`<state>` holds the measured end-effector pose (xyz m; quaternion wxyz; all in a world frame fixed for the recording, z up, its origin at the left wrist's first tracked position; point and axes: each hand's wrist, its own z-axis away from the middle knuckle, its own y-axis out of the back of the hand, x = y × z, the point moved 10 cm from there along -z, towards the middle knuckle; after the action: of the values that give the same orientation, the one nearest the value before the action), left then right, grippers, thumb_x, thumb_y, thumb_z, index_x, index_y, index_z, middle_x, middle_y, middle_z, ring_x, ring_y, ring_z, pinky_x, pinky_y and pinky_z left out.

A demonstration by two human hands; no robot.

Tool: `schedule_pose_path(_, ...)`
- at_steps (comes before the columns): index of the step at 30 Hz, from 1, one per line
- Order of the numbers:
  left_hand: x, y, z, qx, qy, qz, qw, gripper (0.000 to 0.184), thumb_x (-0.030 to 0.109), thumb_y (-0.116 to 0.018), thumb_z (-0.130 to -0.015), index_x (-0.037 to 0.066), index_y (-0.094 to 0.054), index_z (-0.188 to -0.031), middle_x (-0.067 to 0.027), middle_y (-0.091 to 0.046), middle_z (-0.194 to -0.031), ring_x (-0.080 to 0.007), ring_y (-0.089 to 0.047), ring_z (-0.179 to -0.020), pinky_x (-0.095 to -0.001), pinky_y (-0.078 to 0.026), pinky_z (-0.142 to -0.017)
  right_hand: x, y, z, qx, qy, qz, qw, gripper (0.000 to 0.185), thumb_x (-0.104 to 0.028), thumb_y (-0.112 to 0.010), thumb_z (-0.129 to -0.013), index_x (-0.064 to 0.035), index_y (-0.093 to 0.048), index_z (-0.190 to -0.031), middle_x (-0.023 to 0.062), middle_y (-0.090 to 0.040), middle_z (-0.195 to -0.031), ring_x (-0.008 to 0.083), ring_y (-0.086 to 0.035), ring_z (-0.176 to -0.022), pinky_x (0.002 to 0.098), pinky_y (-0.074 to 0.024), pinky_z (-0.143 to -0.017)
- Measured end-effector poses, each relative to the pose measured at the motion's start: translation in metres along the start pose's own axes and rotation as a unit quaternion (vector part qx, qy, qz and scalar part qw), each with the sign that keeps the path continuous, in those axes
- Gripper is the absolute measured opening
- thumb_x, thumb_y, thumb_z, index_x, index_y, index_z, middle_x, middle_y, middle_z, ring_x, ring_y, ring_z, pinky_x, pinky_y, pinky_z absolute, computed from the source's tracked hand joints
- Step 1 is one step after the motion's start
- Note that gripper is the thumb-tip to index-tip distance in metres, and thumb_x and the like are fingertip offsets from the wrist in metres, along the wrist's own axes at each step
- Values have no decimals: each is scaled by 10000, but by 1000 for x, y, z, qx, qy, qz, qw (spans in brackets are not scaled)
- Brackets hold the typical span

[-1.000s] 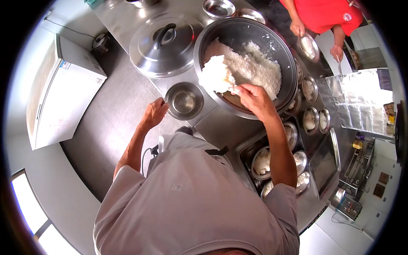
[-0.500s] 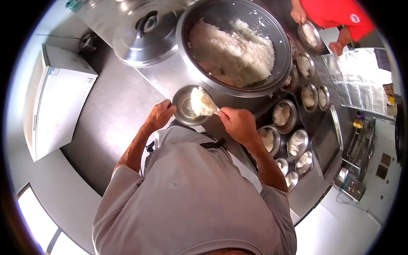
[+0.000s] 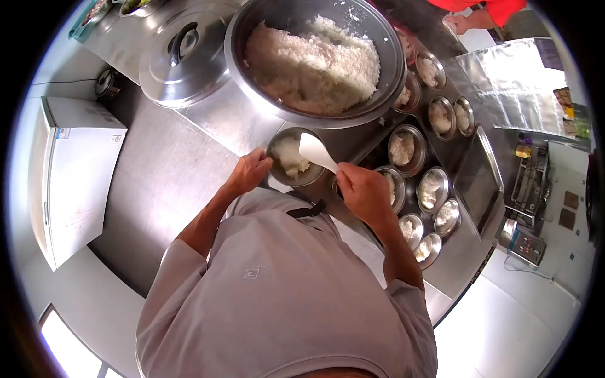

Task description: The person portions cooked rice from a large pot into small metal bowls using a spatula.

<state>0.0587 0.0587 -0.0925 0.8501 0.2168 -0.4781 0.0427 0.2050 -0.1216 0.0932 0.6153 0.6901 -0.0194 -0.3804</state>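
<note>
Holding white paddle [image 3: 313, 150], metal bowl [image 3: 307, 179], clumped rice [image 3: 290, 156]

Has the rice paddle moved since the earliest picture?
Yes: judged against the big pot, the rice paddle has moved down the view, from over its rim to the small bowl.

We look from the head, forward and down, in a wide, round-edged view, with the shirt [image 3: 283, 277] close beneath us and the rice pot [image 3: 302, 118] farther ahead.

Over there a white fridge [image 3: 79, 176] stands near a dark pot [image 3: 108, 84]; on the other side, a person in red [image 3: 488, 12] is near a shiny silver sheet [image 3: 513, 82].
</note>
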Motion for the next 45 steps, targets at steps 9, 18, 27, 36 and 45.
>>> schedule_pose_path(9,4,-15,-15,16,10,19,1000,325,315,-594,-904,-2,-546,-852,-93,-577,-703,-178,-554,-677,-348,-463,-629,15,70,-85,12,-45,10,999,191,-216,-567,-935,-47,-648,-896,206,-638,-804,392,-644,-744,449,-481,-617)
schedule_pose_path(18,41,22,-4,145,-69,44,986,513,161,-788,-793,72,-485,-1197,-171,-449,-1313,-234,-566,-917,-358,-504,-725,88,-10,-207,-246,16,333,910,206,-209,-578,-860,-74,-735,-852,148,-710,-880,378,-670,-858,470,-533,-741)
schedule_pose_path(27,137,87,2,317,-212,-199,903,1027,290,-881,-683,30,-281,-1475,-250,-337,-1490,-423,-375,-1349,-505,-356,-1099,100,-40,-226,-321,43,291,900,212,-212,-559,-840,-62,-709,-829,166,-681,-856,389,-642,-850,484,-512,-732)
schedule_pose_path(36,142,90,-5,339,-232,-269,871,981,383,-890,-641,20,-396,-1406,-206,-433,-1436,-363,-456,-1268,-492,-354,-1048,131,-63,-230,-347,26,165,923,230,-191,-551,-790,-25,-703,-841,217,-672,-864,431,-631,-825,489,-504,-723)
schedule_pose_path(45,152,94,0,352,-230,-302,856,939,481,-867,-632,14,-483,-1351,-176,-478,-1398,-332,-483,-1225,-487,-336,-1038,132,-123,-212,-405,-134,-46,903,260,-203,-518,-840,38,-616,-858,170,-580,-665,239,-548,-617,424,-450,-613)
